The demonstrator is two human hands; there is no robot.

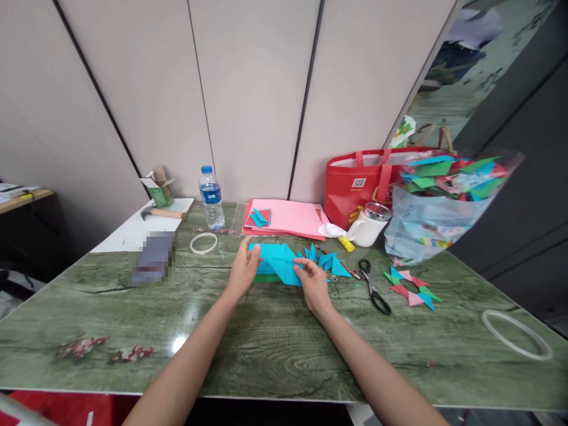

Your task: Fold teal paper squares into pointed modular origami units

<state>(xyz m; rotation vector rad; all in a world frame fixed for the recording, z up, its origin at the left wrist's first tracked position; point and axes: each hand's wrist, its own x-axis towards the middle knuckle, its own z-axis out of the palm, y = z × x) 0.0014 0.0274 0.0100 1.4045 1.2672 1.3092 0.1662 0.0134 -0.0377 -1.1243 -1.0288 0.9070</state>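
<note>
A partly folded sheet of blue paper [277, 260] is held between both hands above the middle of the table. My left hand [244, 269] pinches its left end, thumb on top. At the right side, the fingertips of my right hand [314, 284] grip a slanted, folded edge. Green paper [266, 277] shows beneath the blue sheet. Several folded blue pieces [335, 264] lie just beyond my right hand. A star-shaped ring of colored folded paper [412, 288] lies farther right, past black-handled scissors [375, 287].
Pink and red sheets [293, 219] lie at the back, right of a water bottle [212, 201]. A white mug [369, 226], yellow glue stick [346, 243], red bag [339, 189] and plastic bag of paper pieces [426, 219] stand or lie rightward. A hammer [166, 213] is back left.
</note>
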